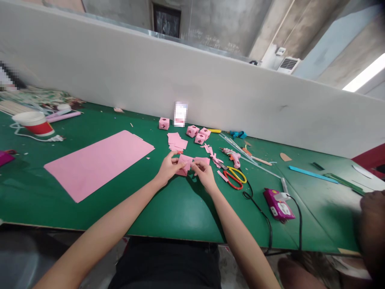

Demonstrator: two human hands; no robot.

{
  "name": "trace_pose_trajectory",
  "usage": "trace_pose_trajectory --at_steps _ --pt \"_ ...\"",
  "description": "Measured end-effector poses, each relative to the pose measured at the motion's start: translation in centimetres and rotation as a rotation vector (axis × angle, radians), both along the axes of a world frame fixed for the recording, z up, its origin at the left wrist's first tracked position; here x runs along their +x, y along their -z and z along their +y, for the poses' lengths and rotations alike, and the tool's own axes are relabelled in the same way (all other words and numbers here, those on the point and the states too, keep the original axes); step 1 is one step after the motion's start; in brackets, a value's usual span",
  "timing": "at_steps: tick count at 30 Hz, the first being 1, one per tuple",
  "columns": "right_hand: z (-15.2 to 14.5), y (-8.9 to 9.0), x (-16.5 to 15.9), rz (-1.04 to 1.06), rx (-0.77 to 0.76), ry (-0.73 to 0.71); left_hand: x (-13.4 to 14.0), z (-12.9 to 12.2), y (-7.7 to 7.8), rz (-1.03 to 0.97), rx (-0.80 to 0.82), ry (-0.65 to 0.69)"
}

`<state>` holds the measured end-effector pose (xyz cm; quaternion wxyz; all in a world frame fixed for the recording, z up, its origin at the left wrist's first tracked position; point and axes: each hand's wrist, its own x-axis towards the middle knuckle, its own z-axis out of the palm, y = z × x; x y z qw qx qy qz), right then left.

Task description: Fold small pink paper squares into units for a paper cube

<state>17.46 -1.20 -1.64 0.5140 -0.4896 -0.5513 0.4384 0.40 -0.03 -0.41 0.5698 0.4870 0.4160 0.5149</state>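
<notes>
Near the middle of the green table [177,212], my left hand [167,167] grips a folded piece of pink paper [185,162], thumb on its front face. My right hand [205,173] is closed in a pinch at the paper's right edge; its fingertips hide the exact contact. Beyond my right hand lies another pink paper piece [203,160]. Just past my left hand is a loose stack of pink paper squares [177,141]. Small pink paper boxes with diamond cutouts stand farther back, one box [164,123] apart from a cluster [193,131].
Scissors [233,181], a pink glue gun [234,157] and pink scraps [213,155] lie to the right. A purple power box [278,205] with black cables sits nearer. Left are a large pink sheet [100,164] and a paper cup [36,123]. Another person's hand [373,208] shows far right.
</notes>
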Motion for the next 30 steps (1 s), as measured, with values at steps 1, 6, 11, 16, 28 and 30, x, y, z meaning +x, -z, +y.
trace_pose_trajectory --at_steps 1,6,11,16,28,30 --pt "-0.02 -0.06 0.0 0.014 -0.004 0.002 -0.02 0.02 0.06 0.005 0.001 0.005" --pt "-0.17 -0.17 -0.06 0.047 0.026 0.035 0.12 0.09 0.54 0.008 0.025 0.042" --pt "-0.31 -0.21 -0.31 0.073 0.018 0.042 0.13 0.04 0.7 0.019 0.045 0.071" --pt "-0.3 -0.38 -0.45 0.089 -0.05 0.016 0.01 -0.09 0.59 0.043 0.05 0.056" --pt "-0.49 -0.38 -0.54 0.075 -0.053 0.034 0.25 -0.16 0.81 0.045 0.02 0.014" --pt "-0.48 -0.32 -0.67 0.052 -0.054 0.024 0.26 -0.09 0.79 0.022 0.019 -0.022"
